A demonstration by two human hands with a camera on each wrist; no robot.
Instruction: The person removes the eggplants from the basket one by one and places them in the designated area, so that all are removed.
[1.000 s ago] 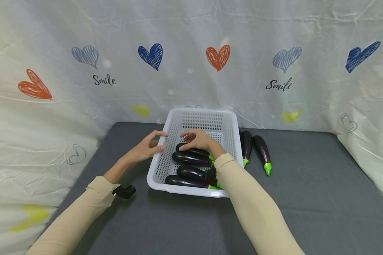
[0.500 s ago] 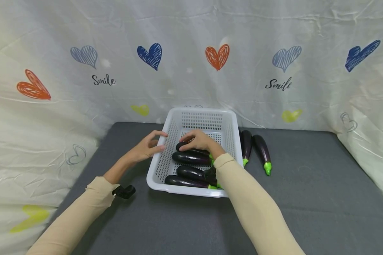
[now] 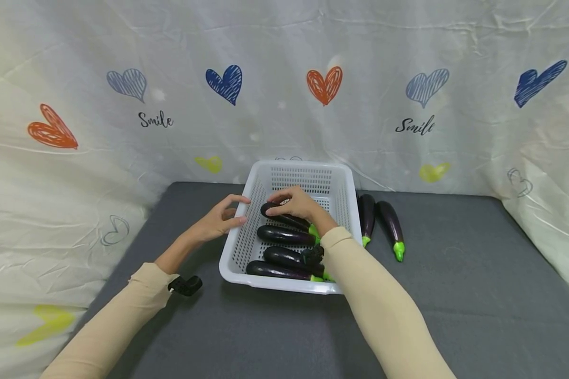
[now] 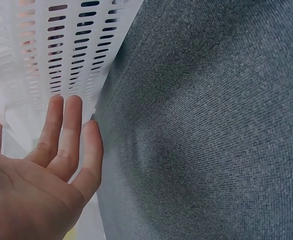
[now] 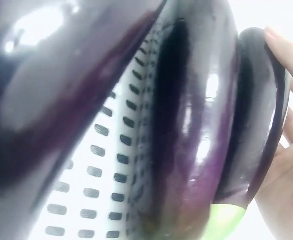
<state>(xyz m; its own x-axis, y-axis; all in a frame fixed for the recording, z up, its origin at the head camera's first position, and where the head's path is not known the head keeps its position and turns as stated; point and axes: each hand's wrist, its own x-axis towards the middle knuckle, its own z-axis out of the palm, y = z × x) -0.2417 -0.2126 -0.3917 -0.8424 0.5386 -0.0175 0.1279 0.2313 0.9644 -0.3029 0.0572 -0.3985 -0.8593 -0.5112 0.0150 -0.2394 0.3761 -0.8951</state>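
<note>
In the head view a white perforated plastic basket holds several dark purple eggplants with green stem ends. My right hand grips the farthest eggplant near its rounded end, thumb on the near side and fingers on the far side. The right wrist view shows this held eggplant beside another eggplant. My left hand is at the basket's left side, fingertips right at the rim. In the left wrist view its fingers are extended against the basket's outer wall.
Two more eggplants, one close by the basket's right wall and one farther right, lie on the dark grey tablecloth. A white curtain printed with hearts hangs behind the table. A black device is at my left wrist.
My right hand has closed on the farthest eggplant and shifted it slightly away from the neighbouring one, its rounded end rising. The left hand has stayed at the basket's rim.
</note>
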